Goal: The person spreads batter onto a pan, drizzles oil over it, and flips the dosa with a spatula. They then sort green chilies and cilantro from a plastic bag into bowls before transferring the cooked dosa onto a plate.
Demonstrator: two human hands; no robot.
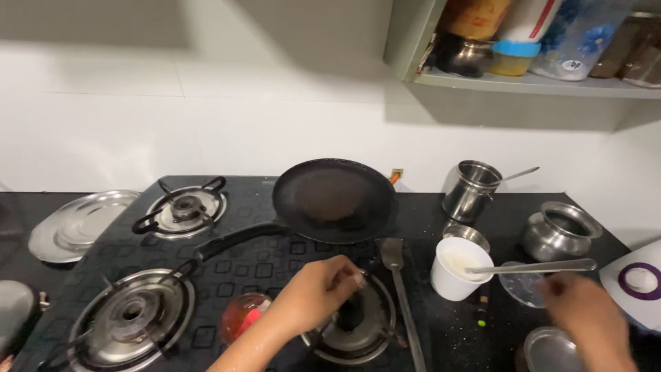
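Left hand [323, 286] pinches a small dark burner part [351, 313] on the front steel gas ring [354, 331]: rigid, probably heavy, best gripped by its sides. Blurred right hand [585, 310] hovers, grip unclear.

left hand [322, 286] comes in from the bottom, forearm angled up and right, fingers curled down in a loose pinch. right hand [582, 306] is out to the side, blurry, knuckles up, fingers pointing left.

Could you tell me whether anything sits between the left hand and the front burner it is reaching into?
Nothing visible does: the left hand is already on the burner, its fingers at the dark centre. The spatula lies just beside it.
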